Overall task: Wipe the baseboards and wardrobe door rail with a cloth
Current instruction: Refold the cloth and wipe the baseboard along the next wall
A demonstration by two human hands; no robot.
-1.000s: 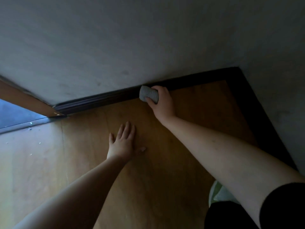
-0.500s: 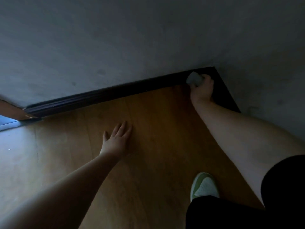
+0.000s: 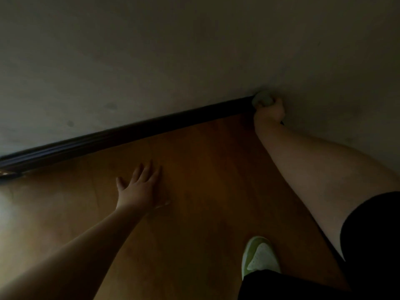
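Since the earlier frame, right hand (image 3: 269, 111) has run the grey cloth (image 3: 262, 100), gripped in curled fingers, along the dark baseboard (image 3: 134, 135) into the upper-right corner, left hand (image 3: 140, 189) flat on the wooden floor (image 3: 205, 169); risk: corner dust missed.

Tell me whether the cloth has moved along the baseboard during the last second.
Yes. The cloth, gripped by the right hand, slid rightward along the dark baseboard, from mid-run to its corner end.
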